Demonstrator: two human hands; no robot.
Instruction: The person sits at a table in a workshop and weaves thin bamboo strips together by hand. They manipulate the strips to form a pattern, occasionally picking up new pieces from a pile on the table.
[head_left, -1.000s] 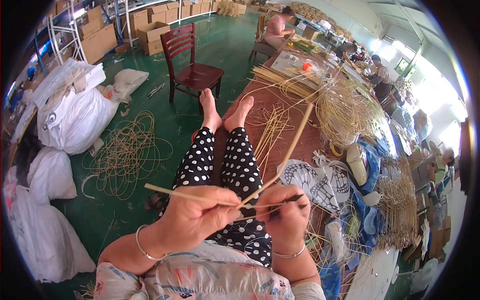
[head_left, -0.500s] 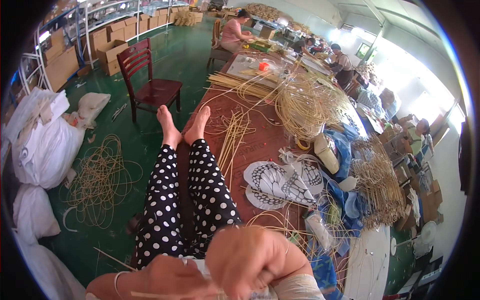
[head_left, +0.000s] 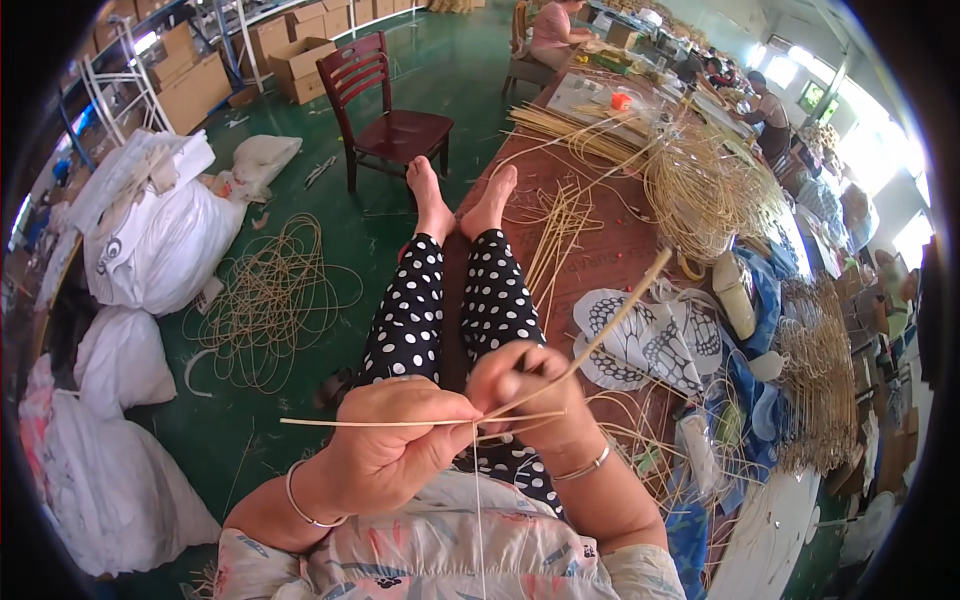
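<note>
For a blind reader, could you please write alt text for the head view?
Both hands, left hand and right hand, pinch crossed thin pale rattan sticks above legs in black polka-dot trousers, beside a long brown wooden table.

A long brown tabletop (head_left: 610,250) runs up the right of the frame, bearing loose canes (head_left: 556,235), a tangled cane heap (head_left: 705,185) and patterned woven pieces (head_left: 645,340).

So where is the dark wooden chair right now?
In the head view, the wooden chair stands on the green floor, upper middle, just beyond the person's bare feet.
</note>
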